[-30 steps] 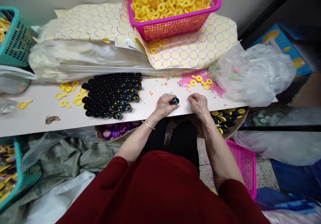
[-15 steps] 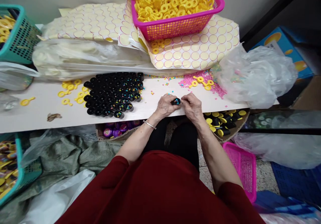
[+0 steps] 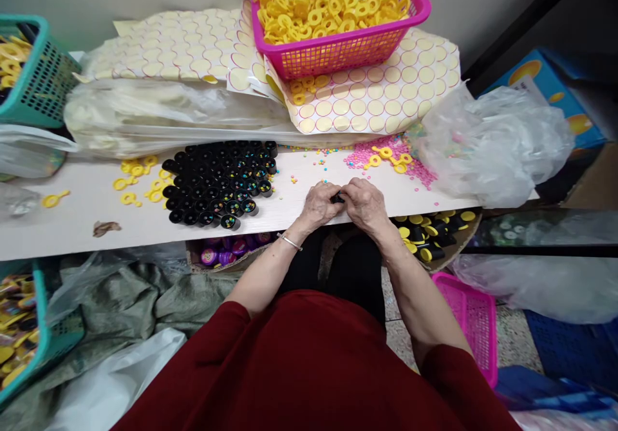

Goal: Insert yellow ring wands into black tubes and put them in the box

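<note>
As both curl palm-down, left hand (image 3: 318, 204) and right hand (image 3: 365, 203) pinch tube (image 3: 337, 198).

The small cup (image 3: 337, 198) in my grip is glossy black plastic; the tabletop (image 3: 77, 218) under it is pale, matt board; the pink basket (image 3: 347, 51) beyond it is shiny plastic mesh.

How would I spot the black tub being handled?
Find the white table. Right of the packed block of black tubs, the left hand and right hand meet at the front edge. The black tub pinched between them is the only one in hand.
</note>
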`<action>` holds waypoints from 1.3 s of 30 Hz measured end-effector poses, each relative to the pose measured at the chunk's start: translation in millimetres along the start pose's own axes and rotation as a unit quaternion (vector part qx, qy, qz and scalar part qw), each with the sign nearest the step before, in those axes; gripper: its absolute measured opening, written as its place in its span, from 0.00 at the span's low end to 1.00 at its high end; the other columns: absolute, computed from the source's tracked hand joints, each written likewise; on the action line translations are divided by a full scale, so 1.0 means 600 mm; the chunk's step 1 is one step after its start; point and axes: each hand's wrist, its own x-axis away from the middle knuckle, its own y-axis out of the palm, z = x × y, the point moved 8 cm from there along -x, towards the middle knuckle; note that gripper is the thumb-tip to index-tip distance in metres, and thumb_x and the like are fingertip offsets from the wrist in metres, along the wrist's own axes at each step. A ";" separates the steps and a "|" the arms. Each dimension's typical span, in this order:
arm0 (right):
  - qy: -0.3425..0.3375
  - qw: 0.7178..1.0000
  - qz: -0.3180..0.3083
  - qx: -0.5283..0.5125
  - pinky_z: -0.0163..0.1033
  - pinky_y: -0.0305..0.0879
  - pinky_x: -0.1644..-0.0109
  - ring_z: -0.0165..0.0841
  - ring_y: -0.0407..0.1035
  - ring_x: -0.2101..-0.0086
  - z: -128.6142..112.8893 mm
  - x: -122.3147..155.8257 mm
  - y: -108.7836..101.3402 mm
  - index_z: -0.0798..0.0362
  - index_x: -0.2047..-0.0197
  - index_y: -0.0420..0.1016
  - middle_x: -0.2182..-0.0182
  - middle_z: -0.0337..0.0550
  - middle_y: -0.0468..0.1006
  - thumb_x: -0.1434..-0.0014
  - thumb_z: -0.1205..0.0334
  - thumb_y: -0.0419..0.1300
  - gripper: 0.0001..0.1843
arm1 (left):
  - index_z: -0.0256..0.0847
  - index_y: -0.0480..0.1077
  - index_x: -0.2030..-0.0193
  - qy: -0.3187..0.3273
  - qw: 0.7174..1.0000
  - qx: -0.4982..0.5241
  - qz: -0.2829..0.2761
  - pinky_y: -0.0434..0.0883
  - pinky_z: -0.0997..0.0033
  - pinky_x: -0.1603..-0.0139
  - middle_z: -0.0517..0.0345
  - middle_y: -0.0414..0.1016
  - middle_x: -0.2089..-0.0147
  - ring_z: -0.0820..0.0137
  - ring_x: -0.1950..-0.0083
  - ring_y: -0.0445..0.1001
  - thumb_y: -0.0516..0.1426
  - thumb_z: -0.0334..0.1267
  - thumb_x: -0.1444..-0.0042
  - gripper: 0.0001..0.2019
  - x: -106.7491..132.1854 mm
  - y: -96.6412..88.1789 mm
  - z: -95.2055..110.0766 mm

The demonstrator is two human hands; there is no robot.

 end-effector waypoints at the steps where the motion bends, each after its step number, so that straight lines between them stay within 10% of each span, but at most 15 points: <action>1: -0.005 1.000 -0.005 0.008 0.39 0.55 0.61 0.37 0.61 0.64 -0.003 -0.001 -0.001 0.54 0.64 0.75 0.68 0.48 0.71 0.39 0.64 0.47 0.14 | 0.42 0.73 0.63 0.000 1.000 0.002 0.002 0.65 0.67 0.57 0.59 0.74 0.68 0.68 0.63 0.69 0.59 0.33 0.53 0.08 0.000 -0.001 0.000; 8: -0.001 0.990 -0.018 -0.139 0.37 0.58 0.61 0.33 0.63 0.67 0.016 -0.005 0.001 0.53 0.68 0.74 0.71 0.43 0.70 0.43 0.63 0.51 0.11 | 0.42 0.73 0.63 -0.006 1.000 0.002 0.006 0.65 0.67 0.58 0.59 0.74 0.67 0.69 0.63 0.69 0.59 0.36 0.51 0.08 0.000 0.000 -0.001; 12: 0.108 0.956 0.065 -0.265 0.38 0.62 0.61 0.32 0.65 0.68 0.104 -0.013 0.010 0.53 0.65 0.74 0.71 0.40 0.72 0.47 0.60 0.54 0.10 | 0.42 0.73 0.66 -0.013 1.000 -0.009 0.010 0.65 0.67 0.59 0.59 0.74 0.68 0.68 0.63 0.69 0.61 0.40 0.53 0.08 0.000 0.000 -0.006; 17: 0.251 0.945 0.168 -0.127 0.42 0.63 0.59 0.37 0.65 0.63 0.203 -0.023 0.008 0.55 0.61 0.75 0.62 0.48 0.71 0.49 0.65 0.50 0.15 | 0.42 0.74 0.67 -0.022 1.000 -0.007 0.020 0.66 0.67 0.59 0.59 0.73 0.69 0.67 0.63 0.69 0.63 0.40 0.56 0.08 0.000 -0.001 -0.011; 27: 0.082 0.995 -0.030 0.039 0.45 0.60 0.55 0.44 0.60 0.53 0.190 -0.082 0.016 0.54 0.48 0.69 0.50 0.54 0.68 0.46 0.70 0.49 0.22 | 0.42 0.74 0.69 -0.029 0.999 -0.006 0.018 0.66 0.67 0.60 0.60 0.73 0.71 0.68 0.65 0.69 0.64 0.39 0.59 0.09 -0.005 -0.002 -0.012; 39: 0.091 0.991 0.040 0.085 0.47 0.57 0.53 0.46 0.60 0.55 0.184 -0.047 0.012 0.61 0.54 0.69 0.55 0.59 0.70 0.40 0.59 0.46 0.18 | 0.42 0.74 0.69 -0.042 0.999 0.016 0.019 0.67 0.67 0.59 0.61 0.73 0.70 0.68 0.64 0.69 0.65 0.38 0.61 0.10 -0.003 -0.004 -0.014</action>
